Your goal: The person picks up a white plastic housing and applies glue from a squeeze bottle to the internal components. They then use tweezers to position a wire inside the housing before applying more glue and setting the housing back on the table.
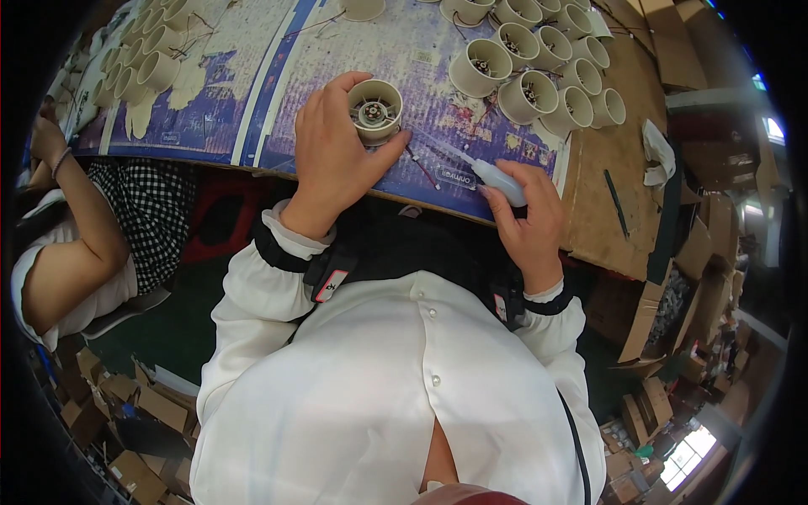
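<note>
The near edge of the brown bench [604, 215] runs just in front of the person's waist, largely covered by a blue-and-white printed cardboard sheet [337, 52]. Close to that edge, the right hand [532, 210] grips one small, translucent white plastic squeeze bottle [502, 183] between thumb and fingers, its narrow nozzle directed up and left toward the held cup; where the thin tip ends is hard to tell. A little farther in, the left hand [332, 151] is wrapped around one cream round plastic cup with a spoked metal centre [374, 111], thumb and fingers on opposite sides of its wall, the opening facing up; whether its base rests on the sheet cannot be told. One dark, thin lead with a small end [427, 172] lies on the sheet between the two hands. To the right, on the brown surface, lie one slim dark green stick [617, 204] and, by the outer edge, one crumpled white piece of paper or cloth [659, 151]. Broad stretches of sheet give room on both sides of the held cup. Beyond stand at least twelve cream cups at far right [481, 69], one at the top middle [364, 8], and roughly ten overlapping at far left [158, 71].
</note>
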`<state>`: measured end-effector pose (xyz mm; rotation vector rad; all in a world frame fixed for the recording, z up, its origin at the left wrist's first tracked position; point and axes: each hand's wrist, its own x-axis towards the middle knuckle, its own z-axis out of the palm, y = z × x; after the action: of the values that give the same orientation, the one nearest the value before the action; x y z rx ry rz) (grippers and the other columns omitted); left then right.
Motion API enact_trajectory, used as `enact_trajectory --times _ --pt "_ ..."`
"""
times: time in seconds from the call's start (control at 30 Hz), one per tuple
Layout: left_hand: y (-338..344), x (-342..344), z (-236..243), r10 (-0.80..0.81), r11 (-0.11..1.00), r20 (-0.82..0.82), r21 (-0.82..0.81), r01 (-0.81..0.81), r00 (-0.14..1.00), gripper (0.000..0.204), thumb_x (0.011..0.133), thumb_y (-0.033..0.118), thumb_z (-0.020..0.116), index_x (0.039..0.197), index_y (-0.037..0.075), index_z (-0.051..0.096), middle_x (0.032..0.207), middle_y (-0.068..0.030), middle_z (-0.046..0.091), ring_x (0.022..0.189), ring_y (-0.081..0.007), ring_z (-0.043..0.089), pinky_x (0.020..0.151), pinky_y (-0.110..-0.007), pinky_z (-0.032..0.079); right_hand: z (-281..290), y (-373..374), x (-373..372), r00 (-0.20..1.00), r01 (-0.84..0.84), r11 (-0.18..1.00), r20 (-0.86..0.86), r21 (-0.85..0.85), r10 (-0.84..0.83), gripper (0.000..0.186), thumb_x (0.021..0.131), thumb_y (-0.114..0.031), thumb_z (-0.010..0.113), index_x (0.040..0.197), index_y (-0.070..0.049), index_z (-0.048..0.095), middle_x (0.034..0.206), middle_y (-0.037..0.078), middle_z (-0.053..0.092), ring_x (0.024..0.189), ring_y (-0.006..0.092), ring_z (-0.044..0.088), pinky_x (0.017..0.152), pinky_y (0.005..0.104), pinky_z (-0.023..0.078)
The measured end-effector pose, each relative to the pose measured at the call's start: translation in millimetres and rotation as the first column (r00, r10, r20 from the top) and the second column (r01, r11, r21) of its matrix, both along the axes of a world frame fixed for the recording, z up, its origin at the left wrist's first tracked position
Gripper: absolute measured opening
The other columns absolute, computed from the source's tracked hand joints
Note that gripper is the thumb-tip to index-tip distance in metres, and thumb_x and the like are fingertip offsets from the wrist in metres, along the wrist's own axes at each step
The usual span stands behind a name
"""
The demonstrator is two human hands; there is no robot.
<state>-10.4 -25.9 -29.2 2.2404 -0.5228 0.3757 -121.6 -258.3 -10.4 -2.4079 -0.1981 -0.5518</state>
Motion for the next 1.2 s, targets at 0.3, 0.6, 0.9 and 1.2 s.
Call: enact_trajectory --times 0.3,0.6,0.9,1.2 --pt "-0.8 -0.7 0.1 0.010 1.000 0.067 -0.003 -0.010 0.998 0.067 0.070 0.025 0.085 0.125 0.005 0.051 0.112 -0.0120 0.062 0.106 -0.0321 0.057 0.091 -0.044 0.041 -1.0 3.6 4.0 1.000 -0.026 0.999 0.005 -0.030 0.026 0.030 0.083 -0.005 0.077 0.110 0.000 0.065 0.102 0.015 0.067 0.090 0.0298 0.065 0.079 0.0348 0.051" --pt "0.0 -1.9 -3.2 -0.008 0.999 0.148 -0.030 0.013 0.989 0.066 0.069 0.019 0.084 0.124 0.004 0.052 0.111 -0.0118 0.060 0.103 -0.0328 0.056 0.087 -0.043 0.043 0.4 9.3 4.8 1.000 -0.023 0.999 -0.013 -0.044 0.023 0.031 0.083 -0.005 0.078 0.111 0.000 0.065 0.102 0.015 0.067 0.091 0.0295 0.065 0.080 0.0347 0.051" --pt "0.1 -1.3 -1.0 -0.027 0.998 0.180 -0.052 0.037 0.983 0.065 0.069 0.017 0.084 0.124 0.004 0.051 0.111 -0.0129 0.060 0.103 -0.0333 0.056 0.088 -0.044 0.043 2.8 9.0 5.6 0.999 -0.011 0.991 0.040 -0.135 0.016 0.034 0.079 -0.003 0.081 0.109 -0.001 0.065 0.102 0.014 0.067 0.090 0.0303 0.064 0.080 0.0355 0.051" --pt "-0.1 -2.0 -2.1 -0.031 0.998 0.162 -0.049 0.039 0.986 0.064 0.069 0.017 0.084 0.124 0.004 0.052 0.111 -0.0141 0.061 0.105 -0.0333 0.056 0.090 -0.043 0.043 11.4 6.6 5.1 0.996 0.027 0.971 0.086 -0.239 -0.007 0.037 0.077 -0.004 0.083 0.109 -0.003 0.064 0.103 0.013 0.068 0.091 0.0305 0.064 0.081 0.0371 0.051"
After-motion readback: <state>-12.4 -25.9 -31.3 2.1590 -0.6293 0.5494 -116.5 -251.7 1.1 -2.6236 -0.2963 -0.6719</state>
